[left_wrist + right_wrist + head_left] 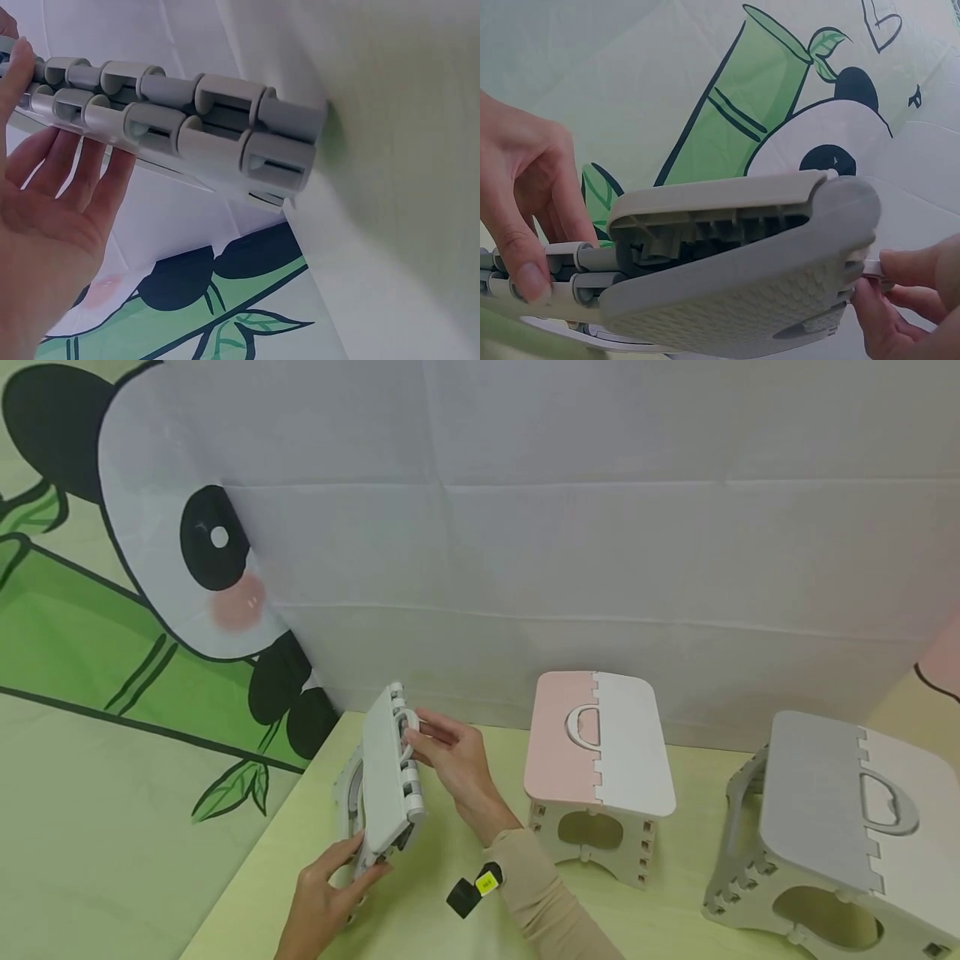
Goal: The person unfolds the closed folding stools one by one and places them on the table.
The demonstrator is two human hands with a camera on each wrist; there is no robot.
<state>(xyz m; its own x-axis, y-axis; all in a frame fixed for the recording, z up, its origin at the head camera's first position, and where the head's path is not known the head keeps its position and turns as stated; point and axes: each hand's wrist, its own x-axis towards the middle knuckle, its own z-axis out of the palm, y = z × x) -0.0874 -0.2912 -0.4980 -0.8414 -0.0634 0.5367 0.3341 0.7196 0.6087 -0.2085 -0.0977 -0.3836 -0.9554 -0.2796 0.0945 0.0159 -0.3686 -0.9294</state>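
A light-coloured folding step stool [384, 768], mostly folded, is held tilted at the left of the table in the head view. My right hand [465, 768] pinches the carry handle [408, 731] on its upper edge. With thumb and fingers, my left hand [326, 889] grips its near lower end. Up close, the left wrist view shows the hinged edge [217, 124] with the left fingers beneath it. In the right wrist view the textured end panel [735, 289] faces the camera, a gap above it showing ribs inside.
Right of my hands stands an unfolded pink-and-white stool [570, 752]. Farther right is a larger grey-and-white stool [813, 802]. A cloth backdrop with a panda print [172, 527] hangs behind the pale yellow table [427, 910].
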